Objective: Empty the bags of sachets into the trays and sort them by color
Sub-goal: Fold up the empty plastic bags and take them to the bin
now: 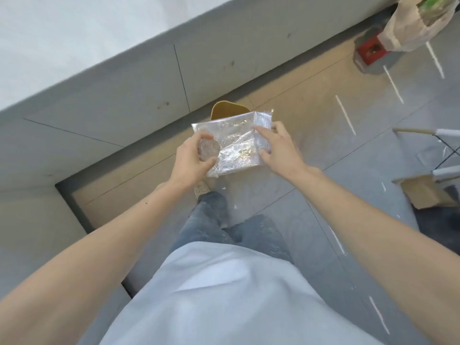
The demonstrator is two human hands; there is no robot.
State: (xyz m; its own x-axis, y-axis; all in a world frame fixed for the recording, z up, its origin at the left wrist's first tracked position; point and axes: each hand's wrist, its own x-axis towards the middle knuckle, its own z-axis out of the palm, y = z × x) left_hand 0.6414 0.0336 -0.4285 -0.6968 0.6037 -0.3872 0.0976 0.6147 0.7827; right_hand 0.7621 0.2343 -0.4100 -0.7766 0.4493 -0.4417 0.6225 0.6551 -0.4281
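I am standing and looking down at the floor. A crumpled clear plastic bag hangs in the air in front of me, and it looks empty. My left hand grips its lower left corner. My right hand pinches its right edge near the zip strip. No sachets or trays are in sight. A tan rounded object shows just behind the bag's top edge, mostly hidden.
A grey cabinet front runs along the left over a tan strip of floor. A brown paper bag and a red box stand at the far right. A cardboard piece and white-legged furniture sit at right. My legs and shoe are below.
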